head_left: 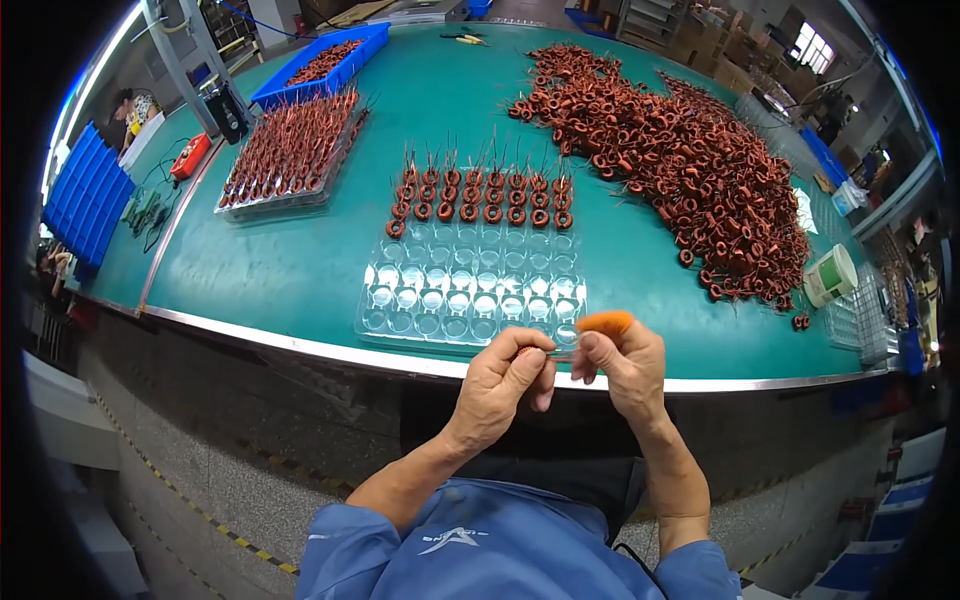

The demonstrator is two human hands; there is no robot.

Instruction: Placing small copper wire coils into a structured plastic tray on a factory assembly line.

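Across the green-topped table, I saw a clear plastic tray, which I judged less than half full: copper-red wire-wound rings filled its back rows, while the front cups were bare. By its near edge the left hand was pinched closed on a mostly hidden reddish ring; the right hand curled round an orange rounded object, though I could not tell whether its fingertips gripped the wire. Rightward lay a large heap of loose rings, leftward a loaded clear tray and blue plastic bin, above a speckled grey floor.
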